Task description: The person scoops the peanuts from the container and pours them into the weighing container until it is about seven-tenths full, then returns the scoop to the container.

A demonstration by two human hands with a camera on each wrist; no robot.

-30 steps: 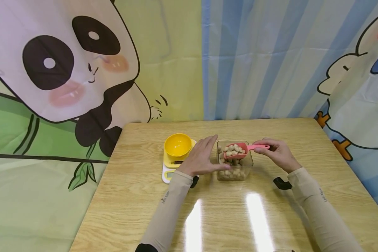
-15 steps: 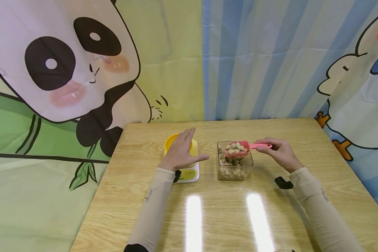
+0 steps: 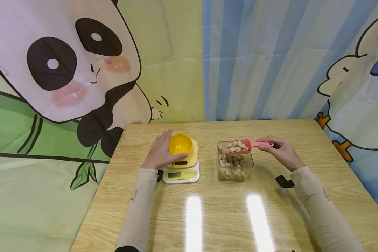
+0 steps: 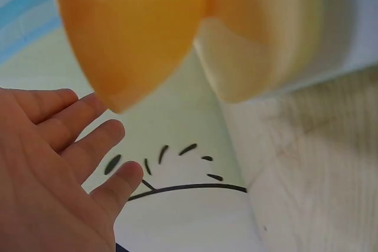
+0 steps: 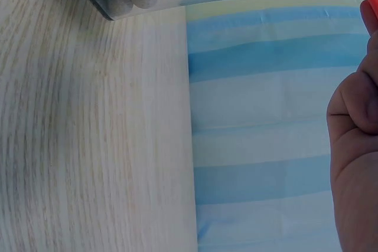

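In the head view my right hand pinches the handle of a pink scoop. Unshelled peanuts fill the scoop, which is held over a clear square container with more peanuts inside. A yellow bowl sits on a yellow-and-white kitchen scale to the left. Beside that bowl's left side is my left hand, fingers extended and thumb reaching across the front of the rim. The left wrist view shows the bowl close by the straight fingers.
The wooden table holds the scale and container side by side. A curtain with a panda print and blue stripes hangs behind the table's far edge. Dark wrist-camera mounts stick out near both wrists.
My left hand has moved left, from beside the container, across the scale to the bowl's left side. The right hand has shifted the loaded scoop slightly right and up.
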